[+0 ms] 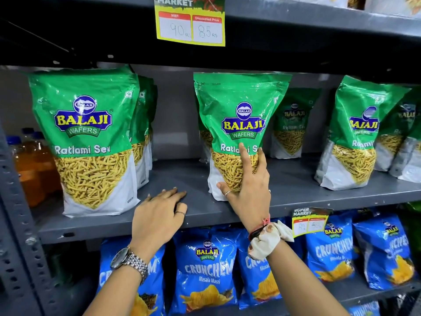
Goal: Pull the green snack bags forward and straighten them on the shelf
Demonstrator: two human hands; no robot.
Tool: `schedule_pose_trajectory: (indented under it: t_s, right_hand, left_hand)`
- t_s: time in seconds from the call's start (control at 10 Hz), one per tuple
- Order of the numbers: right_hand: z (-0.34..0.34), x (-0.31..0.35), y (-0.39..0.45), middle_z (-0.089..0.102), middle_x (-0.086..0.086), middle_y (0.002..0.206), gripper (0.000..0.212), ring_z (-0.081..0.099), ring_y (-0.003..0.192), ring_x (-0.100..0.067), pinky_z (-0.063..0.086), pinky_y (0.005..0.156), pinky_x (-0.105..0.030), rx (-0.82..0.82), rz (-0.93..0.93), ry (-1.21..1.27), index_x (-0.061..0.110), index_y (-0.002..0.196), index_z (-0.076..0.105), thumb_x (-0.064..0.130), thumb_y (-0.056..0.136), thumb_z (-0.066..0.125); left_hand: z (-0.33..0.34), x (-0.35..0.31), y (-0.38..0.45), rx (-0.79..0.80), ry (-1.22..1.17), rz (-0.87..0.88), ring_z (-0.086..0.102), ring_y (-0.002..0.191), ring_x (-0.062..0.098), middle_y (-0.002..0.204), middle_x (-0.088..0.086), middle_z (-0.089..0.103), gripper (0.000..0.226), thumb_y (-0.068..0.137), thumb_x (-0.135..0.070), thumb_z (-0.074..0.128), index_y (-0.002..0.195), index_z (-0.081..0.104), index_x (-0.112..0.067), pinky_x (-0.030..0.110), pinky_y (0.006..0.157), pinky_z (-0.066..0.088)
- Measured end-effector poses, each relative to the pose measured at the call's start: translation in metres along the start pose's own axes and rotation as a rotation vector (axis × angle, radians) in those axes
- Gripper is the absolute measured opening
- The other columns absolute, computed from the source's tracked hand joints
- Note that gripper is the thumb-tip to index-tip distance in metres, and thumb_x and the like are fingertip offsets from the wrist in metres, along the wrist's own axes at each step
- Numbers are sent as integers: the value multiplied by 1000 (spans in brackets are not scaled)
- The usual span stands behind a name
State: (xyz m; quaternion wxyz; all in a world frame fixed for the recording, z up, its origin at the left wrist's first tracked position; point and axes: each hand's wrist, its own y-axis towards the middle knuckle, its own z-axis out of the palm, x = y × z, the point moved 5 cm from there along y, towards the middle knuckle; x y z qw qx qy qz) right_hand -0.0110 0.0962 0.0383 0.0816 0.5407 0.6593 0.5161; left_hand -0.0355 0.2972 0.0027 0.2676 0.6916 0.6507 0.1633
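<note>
Green snack bag (237,124) stands mid-shelf (296,197), gripped low by the right hand (248,188); left hand (159,215) rests flat, empty; tugging its base alone might topple it forward

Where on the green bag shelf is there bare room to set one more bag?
Bare shelf lies between the left front bag and the middle bag in the right hand; the left hand rests at its front. The right end is crowded.

Left hand (161,213) flat, palm down, right hand (246,185) raised, fingers spread, gripping
</note>
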Motion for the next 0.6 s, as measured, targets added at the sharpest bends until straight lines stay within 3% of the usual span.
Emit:
schedule_pose_trajectory:
  t_s: [0.5, 0.6]
  right_hand:
    - [-3, 0, 1, 15, -10, 159, 99, 34, 135, -38, 51, 86, -54, 18, -32, 85, 45, 146, 12, 45, 71, 78]
    - [-10, 3, 1, 12, -13, 160, 95, 23, 143, -37, 45, 99, -59, 36, -65, 173, 42, 149, 12, 62, 73, 67]
  left_hand:
    - [-4, -2, -1, 20, -34, -12, 44, 128, 14, 137, -6, 52, 67, 75, -48, 10, 124, 54, -35, 40, 106, 33]
    - [-7, -4, -2, 52, -53, -17, 41, 130, 14, 139, -6, 50, 69, 74, -48, 9, 126, 52, -34, 41, 107, 31]
